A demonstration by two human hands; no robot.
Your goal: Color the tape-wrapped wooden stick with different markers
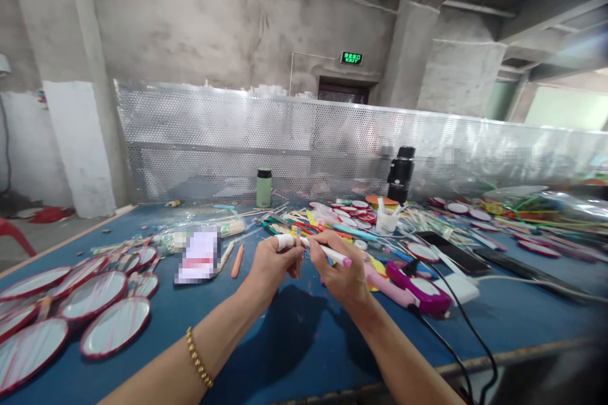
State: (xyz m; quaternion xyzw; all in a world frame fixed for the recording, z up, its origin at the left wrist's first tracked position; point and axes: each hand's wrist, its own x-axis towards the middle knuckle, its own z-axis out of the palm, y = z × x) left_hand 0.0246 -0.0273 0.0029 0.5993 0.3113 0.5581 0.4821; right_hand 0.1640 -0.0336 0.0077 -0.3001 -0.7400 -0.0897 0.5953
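My left hand (pixel 273 261) is raised above the blue table (pixel 285 342), fingers curled around a thin stick; the thumb is wrapped in white tape. My right hand (pixel 338 269) is closed on a white marker with a pink tip (pixel 332 254), which points toward the lower right. The two hands nearly touch at the middle of the view. A gold bead bracelet (pixel 199 357) sits on my left wrist.
Round red-rimmed fans (pixel 114 326) lie in rows at the left. A pink glue gun (pixel 418 291) with a black cable lies right of my hands. A green flask (pixel 263 187), a black flask (pixel 400 174), a white cup (pixel 387 221), phones and scattered sticks crowd the far side.
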